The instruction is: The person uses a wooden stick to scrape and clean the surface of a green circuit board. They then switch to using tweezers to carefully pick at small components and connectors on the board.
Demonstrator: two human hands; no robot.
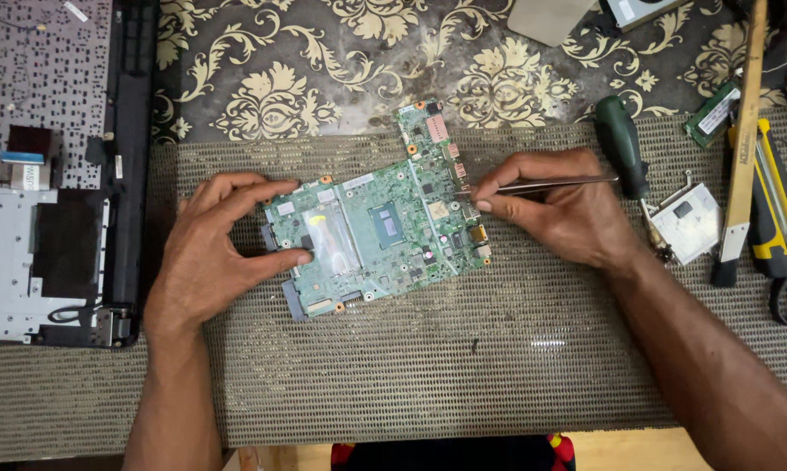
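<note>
Your left hand [215,253] pinches the board's [380,231] left edge | your right hand [555,205] grips tweezers [542,184] closed, tip at its right edge

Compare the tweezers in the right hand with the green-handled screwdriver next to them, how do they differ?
The tweezers are thin bare metal; the screwdriver has a thick dark green handle. The tweezers are pinched in the right hand, tips at the circuit board; the screwdriver lies unheld on the mesh mat. The tweezers lie nearly level across the view; the screwdriver runs steeply, handle away from the person. Both are slim hand tools.
</note>
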